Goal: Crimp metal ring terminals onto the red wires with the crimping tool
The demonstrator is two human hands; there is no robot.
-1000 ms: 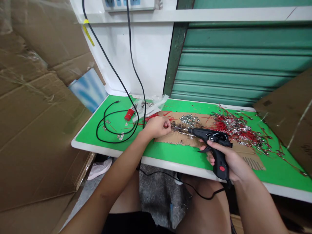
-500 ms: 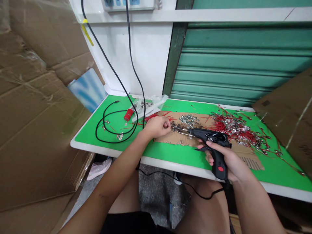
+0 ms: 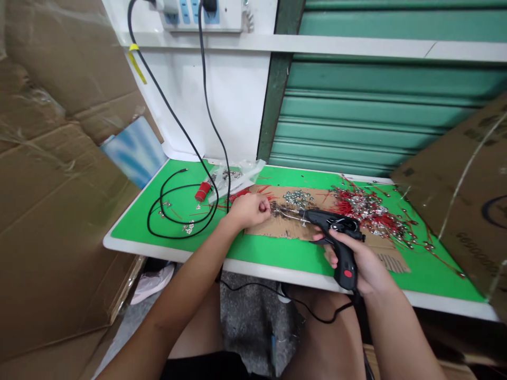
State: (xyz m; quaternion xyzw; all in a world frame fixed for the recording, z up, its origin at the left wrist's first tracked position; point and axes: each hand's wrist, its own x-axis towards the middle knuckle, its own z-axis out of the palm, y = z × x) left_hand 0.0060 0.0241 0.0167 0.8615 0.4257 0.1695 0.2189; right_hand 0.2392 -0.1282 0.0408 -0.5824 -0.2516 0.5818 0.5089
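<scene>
My right hand (image 3: 366, 264) is wrapped round the grip of a black soldering gun (image 3: 345, 256) with a red button. Its metal tip and thin feed tube point left over a flat cardboard sheet (image 3: 273, 228), close to my left fingertips. My left hand (image 3: 250, 209) is closed in a pinch at the scorched patch of cardboard; what it holds is hidden. Just behind the tip lies a group of small round metal parts (image 3: 298, 199). Red wires (image 3: 240, 195) lie behind my left hand. On the right spreads a pile of red wires with metal pieces (image 3: 362, 208).
A clear plastic bag (image 3: 247, 177) and a red bundle (image 3: 203, 191) lie at the back left. A black cable (image 3: 174, 238) loops on the green tabletop (image 3: 134, 221). Cardboard boxes (image 3: 51, 211) flank the left; another box (image 3: 467, 195) stands right. A power strip (image 3: 222, 16) hangs above.
The view has tilted up and shifted slightly right, so more of the power strip shows. Both hands and the soldering gun keep nearly the same places over the cardboard.
</scene>
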